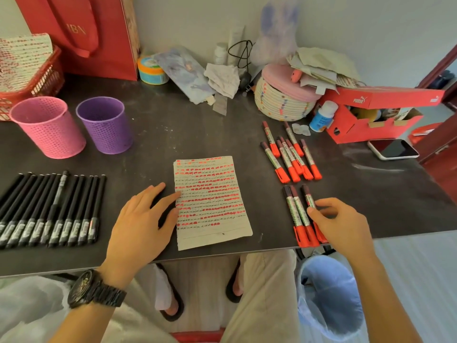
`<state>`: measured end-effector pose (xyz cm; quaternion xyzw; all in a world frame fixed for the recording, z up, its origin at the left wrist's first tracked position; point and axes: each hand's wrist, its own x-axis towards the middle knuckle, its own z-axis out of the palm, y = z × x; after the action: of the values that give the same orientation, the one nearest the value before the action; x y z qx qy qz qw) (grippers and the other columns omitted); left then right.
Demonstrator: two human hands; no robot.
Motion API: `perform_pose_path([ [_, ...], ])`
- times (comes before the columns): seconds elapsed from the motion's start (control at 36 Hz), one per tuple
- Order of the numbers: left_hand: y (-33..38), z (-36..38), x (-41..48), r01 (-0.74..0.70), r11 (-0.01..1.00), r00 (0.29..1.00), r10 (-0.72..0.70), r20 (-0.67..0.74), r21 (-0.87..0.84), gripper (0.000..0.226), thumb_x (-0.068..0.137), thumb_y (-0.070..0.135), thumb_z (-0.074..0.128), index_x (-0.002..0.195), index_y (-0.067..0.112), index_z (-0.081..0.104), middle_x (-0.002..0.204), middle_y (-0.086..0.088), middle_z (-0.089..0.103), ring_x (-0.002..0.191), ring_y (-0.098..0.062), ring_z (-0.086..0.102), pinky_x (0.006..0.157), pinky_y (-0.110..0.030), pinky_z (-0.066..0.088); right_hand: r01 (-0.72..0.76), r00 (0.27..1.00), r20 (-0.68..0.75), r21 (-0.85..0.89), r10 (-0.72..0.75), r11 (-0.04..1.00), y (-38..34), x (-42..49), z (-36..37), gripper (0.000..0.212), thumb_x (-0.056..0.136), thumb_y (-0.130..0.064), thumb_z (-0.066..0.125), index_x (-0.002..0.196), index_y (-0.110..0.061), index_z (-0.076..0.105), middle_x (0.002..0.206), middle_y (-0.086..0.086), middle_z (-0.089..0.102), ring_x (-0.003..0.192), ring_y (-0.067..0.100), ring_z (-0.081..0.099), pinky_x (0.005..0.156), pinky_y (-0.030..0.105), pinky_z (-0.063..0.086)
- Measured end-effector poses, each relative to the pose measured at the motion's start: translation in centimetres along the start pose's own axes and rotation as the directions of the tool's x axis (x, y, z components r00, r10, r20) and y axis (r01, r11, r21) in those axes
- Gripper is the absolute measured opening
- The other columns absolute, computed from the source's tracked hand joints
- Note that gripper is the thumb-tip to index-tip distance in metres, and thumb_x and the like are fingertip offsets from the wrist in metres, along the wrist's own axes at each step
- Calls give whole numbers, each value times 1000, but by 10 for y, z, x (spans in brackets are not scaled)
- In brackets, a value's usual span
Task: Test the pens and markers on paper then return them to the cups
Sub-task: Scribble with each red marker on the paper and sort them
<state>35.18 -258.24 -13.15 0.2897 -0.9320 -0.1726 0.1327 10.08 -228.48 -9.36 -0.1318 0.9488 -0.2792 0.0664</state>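
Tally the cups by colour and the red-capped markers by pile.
Pink cup: 1
Purple cup: 1
Far red-capped markers: 7
Near red-capped markers: 3, one gripped by the right hand
Total: 12

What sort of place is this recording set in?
Likely a home desk, not a workshop: a shoe box, a phone and a lidded woven basket clutter the dark table, and the person wears slippers.
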Motion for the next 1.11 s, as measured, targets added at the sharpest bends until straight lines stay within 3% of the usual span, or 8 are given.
perform_pose_path([
  [0.31, 1, -1, 1, 15, 1000, 1000, -15, 23, 15, 49, 97, 50, 41, 141, 33, 56, 154, 1, 44, 145, -25, 35, 117, -49, 31, 5, 1000, -26, 13, -5, 1000, -1, -4, 5, 9, 92, -45, 66, 95, -38, 70, 74, -28, 60, 74, 1, 57, 64, 24, 38],
  [0.53, 0, 0, 0, 15, 1000, 1000, -15, 18, 24, 46, 98, 47, 46, 140, 32, 57, 154, 0, 45, 145, -25, 36, 117, -48, 31, 35, 999, -40, -25, -36, 999, -5, -13, 9, 13, 88, -49, 69, 95, -41, 62, 77, -25, 58, 83, 13, 57, 75, 31, 41],
  [0.67, 1, 0, 0, 12, 1000, 1000, -12, -6, 5, 47, 100, 51, 40, 138, 31, 59, 152, -1, 47, 143, -25, 38, 117, -47, 33, 11, 997, -70, -65, -15, 998, -5, -14, 12, 20, 89, -49, 67, 102, -33, 70, 85, -12, 64, 82, 17, 58, 75, 32, 42],
  [0.89, 2, 0, 0, 11, 1000, 1000, -11, -9, 0, 52, 96, 53, 36, 139, 33, 57, 153, 1, 45, 144, -23, 37, 118, -47, 32, 0, 997, -72, -71, -5, 998, -12, -9, 7, 29, 89, -53, 64, 110, -33, 68, 96, -10, 70, 92, 19, 63, 82, 37, 47],
  [1.11, 0, 3, 0, 16, 1000, 1000, -16, -14, 7, 43, 99, 48, 48, 141, 38, 55, 154, 5, 43, 145, -19, 35, 118, -40, 28, 133, 987, -81, -91, -140, 987, -55, 27, 9, 26, 90, -56, 59, 105, -37, 68, 99, -12, 70, 94, 18, 65, 85, 37, 50],
])
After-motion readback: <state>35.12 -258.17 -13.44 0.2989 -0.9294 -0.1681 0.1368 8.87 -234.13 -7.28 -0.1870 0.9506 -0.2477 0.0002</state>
